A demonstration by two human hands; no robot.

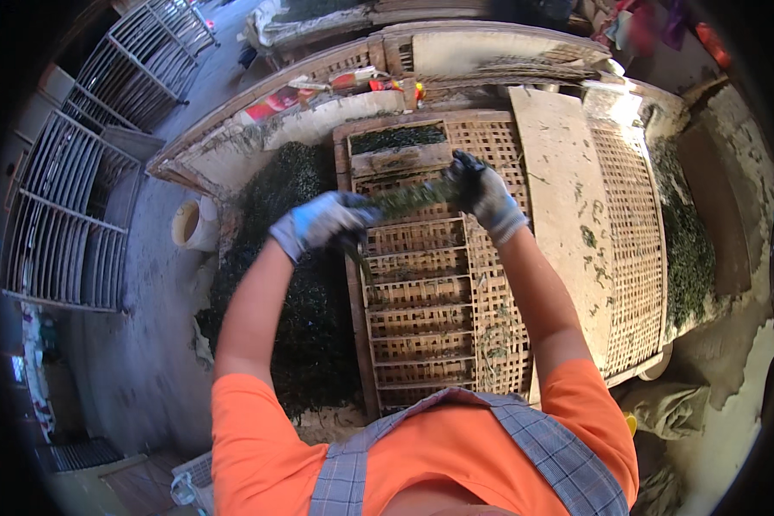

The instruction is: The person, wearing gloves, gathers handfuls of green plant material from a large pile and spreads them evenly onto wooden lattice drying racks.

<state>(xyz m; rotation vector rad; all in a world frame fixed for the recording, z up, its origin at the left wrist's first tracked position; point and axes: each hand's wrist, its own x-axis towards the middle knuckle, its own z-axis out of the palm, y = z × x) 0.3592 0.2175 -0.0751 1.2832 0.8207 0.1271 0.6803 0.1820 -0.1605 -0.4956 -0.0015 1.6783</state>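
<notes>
While left hand (325,222) and right hand (488,193) are gripping some blurry green strip (414,199), slatted frame (420,313) is just sitting underneath, greens (297,335) lying alongside

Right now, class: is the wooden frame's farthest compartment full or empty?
Filled, depth unclear: dark green material covers it; woven lattice shows through nearer compartments.

Blur, cover and cropped edges
The elongated dark green leafy bundle (414,199) is smeared between the left hand in a grey-and-blue glove (320,224) and the right hand in a matching glove (490,199); its separate pieces cannot be told. The person's right orange sleeve (580,408) hides the near end of the long pale flat board (568,172). The picture's lower edge cuts off the grey checked fabric strap (568,447). The round white bucket's (204,225) inside shows too small to tell.
</notes>
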